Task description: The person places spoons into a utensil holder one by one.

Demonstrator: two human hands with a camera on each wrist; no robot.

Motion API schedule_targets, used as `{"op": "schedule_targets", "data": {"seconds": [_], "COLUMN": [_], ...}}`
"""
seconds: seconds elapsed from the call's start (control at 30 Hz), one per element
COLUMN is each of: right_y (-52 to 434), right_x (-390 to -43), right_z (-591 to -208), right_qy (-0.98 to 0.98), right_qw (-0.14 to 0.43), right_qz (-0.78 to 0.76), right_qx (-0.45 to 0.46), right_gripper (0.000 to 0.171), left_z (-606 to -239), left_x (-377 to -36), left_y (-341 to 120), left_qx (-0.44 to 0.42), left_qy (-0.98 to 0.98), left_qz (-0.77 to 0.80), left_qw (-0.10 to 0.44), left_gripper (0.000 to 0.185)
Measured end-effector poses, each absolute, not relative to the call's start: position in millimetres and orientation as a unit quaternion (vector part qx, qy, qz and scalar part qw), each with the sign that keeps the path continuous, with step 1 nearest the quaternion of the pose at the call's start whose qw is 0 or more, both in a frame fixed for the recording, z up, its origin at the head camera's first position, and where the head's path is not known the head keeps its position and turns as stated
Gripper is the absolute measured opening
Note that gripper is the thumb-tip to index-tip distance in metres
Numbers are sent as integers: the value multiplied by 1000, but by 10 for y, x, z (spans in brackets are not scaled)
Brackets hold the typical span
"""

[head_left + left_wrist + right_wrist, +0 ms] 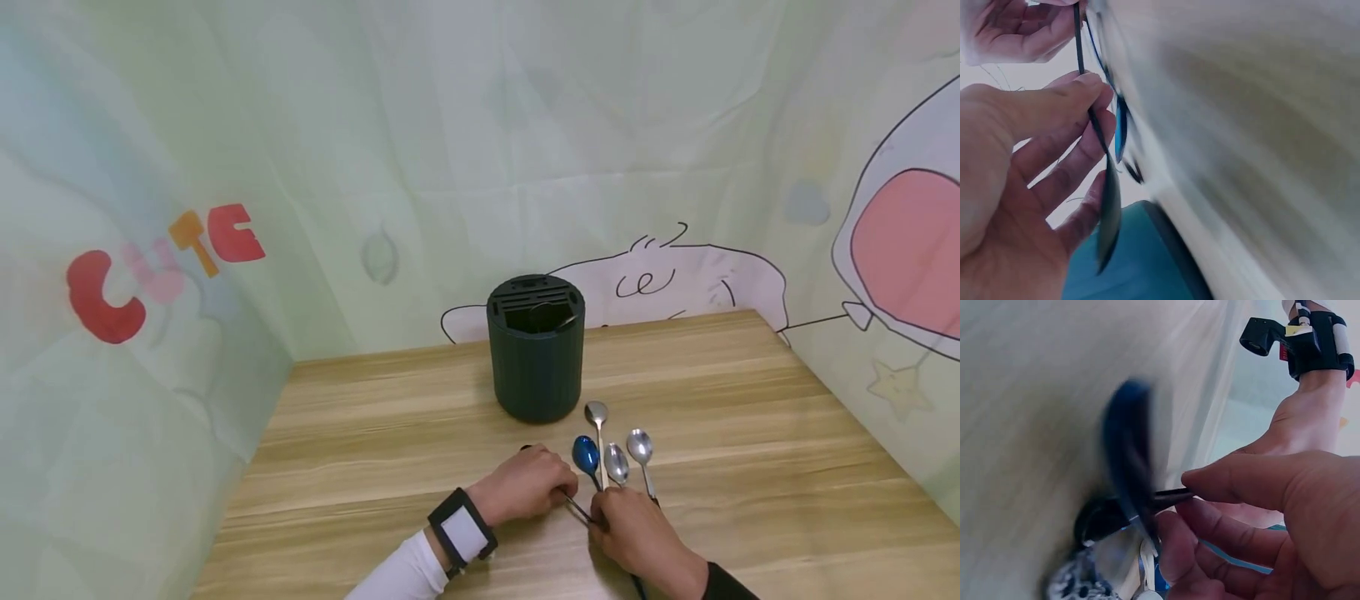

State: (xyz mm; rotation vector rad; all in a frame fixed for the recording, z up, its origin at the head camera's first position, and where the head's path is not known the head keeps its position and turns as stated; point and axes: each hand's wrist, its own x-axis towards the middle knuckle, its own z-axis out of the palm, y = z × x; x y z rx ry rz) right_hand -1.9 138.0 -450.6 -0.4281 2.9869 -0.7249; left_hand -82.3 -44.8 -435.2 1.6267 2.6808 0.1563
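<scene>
My left hand [528, 483] pinches a dark spoon [1109, 215] between thumb and fingers, its bowl pointing toward the dark green cylindrical holder [536, 379]. The spoon's thin handle runs across to my right hand [637, 527], which pinches its other end. Around the right hand's fingertips lie a blue spoon [585, 452], a silver spoon [596, 412] with a long pale handle, and other silver spoons [640, 446]. A dark handle [638, 587] shows below the right hand. In the right wrist view, a blurred dark blue piece [1127, 440] passes close in front of the fingers.
The holder has a slotted top and a larger opening with dark utensils inside. It stands near the back of the wooden table [375, 417]. A printed cloth [375, 167] rises behind and on both sides. A strap with a device [462, 529] circles the left wrist.
</scene>
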Motion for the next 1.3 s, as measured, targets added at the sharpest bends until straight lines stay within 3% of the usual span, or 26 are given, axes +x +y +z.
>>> {"op": "schedule_targets", "data": {"seconds": [0.17,0.33,0.47,0.6,0.73,0.8,0.9,1.0,1.13,1.3], "right_y": [1383,1406,1405,1391,1373,1360,1332,1303,1266,1217], "right_x": [-55,-87,-116,-128,-119,-116,-117,-118,-117,-106], "right_z": [-4491,-4474,-4436,-4366,-4302,-4274,-4236,-4199,-4161,-4136], "right_qy": [955,940,930,926,918,912,901,887,875,865], "right_qw": [-11,-69,-74,-36,-32,-37,-49,-64,-86,-105], "right_qz": [-246,-263,-294,-331,-368,-386,-417,-447,-472,-487], "right_qx": [-162,-204,-208,-180,-146,-131,-111,-96,-71,-59], "right_gripper": [7,8,9,6,2,4,6,7,10,11], "left_z": [-4271,-4156,-4073,-4014,-3971,-3955,-3919,-3894,-3885,-3884], "left_x": [-842,-840,-814,-776,-739,-711,-664,-625,-569,-455], "left_y": [-477,-512,-533,-551,-562,-563,-563,-558,-533,-478], "left_qx": [503,494,490,486,423,356,250,163,113,103], "left_qy": [862,866,870,868,874,871,825,764,723,697], "left_qz": [69,76,43,25,133,256,473,619,680,703], "left_qw": [4,-3,-26,-96,-198,-221,-181,-77,48,98], "left_gripper": [12,14,13,13,43,58,67,64,48,33]}}
